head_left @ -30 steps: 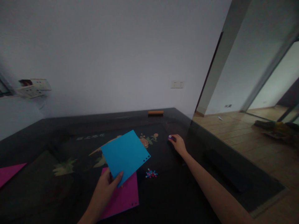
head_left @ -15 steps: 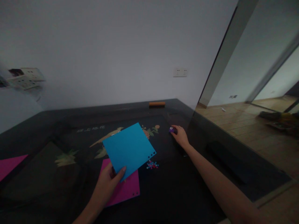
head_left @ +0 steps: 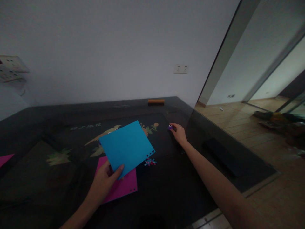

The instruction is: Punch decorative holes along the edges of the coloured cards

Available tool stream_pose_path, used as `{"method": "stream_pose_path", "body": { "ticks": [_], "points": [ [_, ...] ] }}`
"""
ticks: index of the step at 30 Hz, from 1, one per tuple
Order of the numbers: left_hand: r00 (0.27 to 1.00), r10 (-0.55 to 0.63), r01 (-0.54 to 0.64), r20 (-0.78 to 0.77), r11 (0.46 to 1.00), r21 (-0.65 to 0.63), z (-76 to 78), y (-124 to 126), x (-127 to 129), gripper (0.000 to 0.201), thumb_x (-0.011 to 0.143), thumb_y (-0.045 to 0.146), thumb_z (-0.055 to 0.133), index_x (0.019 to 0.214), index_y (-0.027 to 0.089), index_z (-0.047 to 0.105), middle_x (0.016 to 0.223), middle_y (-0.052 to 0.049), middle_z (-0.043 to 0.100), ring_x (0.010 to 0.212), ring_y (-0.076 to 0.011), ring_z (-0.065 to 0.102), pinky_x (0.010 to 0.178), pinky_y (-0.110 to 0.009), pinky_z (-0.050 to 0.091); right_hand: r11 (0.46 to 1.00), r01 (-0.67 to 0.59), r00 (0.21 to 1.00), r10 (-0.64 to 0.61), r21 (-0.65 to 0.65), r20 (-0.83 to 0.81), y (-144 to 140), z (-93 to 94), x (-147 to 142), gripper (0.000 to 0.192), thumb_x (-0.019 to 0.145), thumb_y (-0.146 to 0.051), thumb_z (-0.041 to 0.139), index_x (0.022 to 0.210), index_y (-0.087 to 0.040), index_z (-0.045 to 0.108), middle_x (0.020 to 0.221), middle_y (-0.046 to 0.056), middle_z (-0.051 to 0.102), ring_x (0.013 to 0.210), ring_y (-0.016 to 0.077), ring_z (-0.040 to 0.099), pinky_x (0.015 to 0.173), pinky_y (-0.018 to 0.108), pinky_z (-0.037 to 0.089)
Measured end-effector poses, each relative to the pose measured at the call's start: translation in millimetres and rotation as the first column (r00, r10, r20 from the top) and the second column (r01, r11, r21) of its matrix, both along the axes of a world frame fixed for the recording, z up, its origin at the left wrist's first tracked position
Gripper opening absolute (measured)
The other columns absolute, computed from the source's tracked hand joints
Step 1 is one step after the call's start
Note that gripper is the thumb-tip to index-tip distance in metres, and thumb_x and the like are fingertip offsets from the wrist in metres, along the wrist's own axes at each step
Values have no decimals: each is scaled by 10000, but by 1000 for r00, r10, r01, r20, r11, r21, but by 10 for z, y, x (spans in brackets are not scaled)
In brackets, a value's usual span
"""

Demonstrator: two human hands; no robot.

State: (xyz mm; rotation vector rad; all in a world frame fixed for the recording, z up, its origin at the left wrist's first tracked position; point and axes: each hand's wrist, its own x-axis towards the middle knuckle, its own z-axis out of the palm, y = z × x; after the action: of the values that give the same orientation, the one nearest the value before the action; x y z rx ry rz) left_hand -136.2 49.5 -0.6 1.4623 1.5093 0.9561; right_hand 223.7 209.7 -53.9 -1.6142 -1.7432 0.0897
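Observation:
My left hand [head_left: 106, 175] pinches the near corner of a blue paper sheet [head_left: 126, 148], thumb on top. A row of small punched shapes runs along the sheet's right corner. Below it, a magenta sheet [head_left: 127, 186] with punched holes lies on the table, partly covered. Beside the blue corner is a small pile of colourful paper cutouts [head_left: 150, 162]. Over at the right, my right hand [head_left: 178, 133] has its fingers closed round a small purple paper punch [head_left: 170, 127] with an eye-like mark, at the tabletop. Behind the blue sheet, eye-like marks of other small items peek out, mostly hidden.
The dark glossy table [head_left: 186, 190] carries printed birds and flowers. An orange-brown bar [head_left: 156, 101] lies at the back edge, and a long black object [head_left: 221, 156] on the right. Another magenta sheet [head_left: 5, 159] is at far left. A wall socket [head_left: 180, 68] is behind.
The view has turned slightly, so everything sits a little further left and higher. Both hands keep their holds, with the blue sheet and the purple punch hardly moved relative to the table.

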Motion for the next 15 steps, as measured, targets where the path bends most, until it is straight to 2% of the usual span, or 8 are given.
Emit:
{"method": "stream_pose_path", "body": {
  "ticks": [6, 11, 15],
  "points": [
    [998, -11, 8, 68, 999, 41, 24, 9, 11, 418, 683, 481, 615, 930, 146, 576, 951, -111, 704, 842, -282, 658, 780, -424, 521, 999, 20, 999, -19, 25, -39, 14, -29, 7, 276, 761, -170, 560, 1028, -187, 629, 1020, 90, 642, 901, 223, 582, 852, 378, 430],
    [999, 0, -2, 52, 999, 40, 70, 12, 37, 388, 674, 476, 605, 883, 151, 574, 844, -80, 708, 762, -258, 663, 729, -400, 536, 999, 15, 996, -11, 47, -86, -3, -6, 4, 276, 736, -173, 588, 1009, -181, 631, 985, 90, 637, 889, 229, 571, 841, 377, 427],
    [995, 0, -2, 100, 1000, 25, 124, -2, 58, 398, 664, 482, 610, 883, 153, 561, 823, -70, 703, 714, -242, 665, 693, -388, 543, 994, 51, 986, -36, 92, -160, -68, 90, -16, 318, 726, -264, 630, 1027, -161, 620, 1002, 124, 613, 934, 261, 544, 844, 409, 413]
  ]
}}
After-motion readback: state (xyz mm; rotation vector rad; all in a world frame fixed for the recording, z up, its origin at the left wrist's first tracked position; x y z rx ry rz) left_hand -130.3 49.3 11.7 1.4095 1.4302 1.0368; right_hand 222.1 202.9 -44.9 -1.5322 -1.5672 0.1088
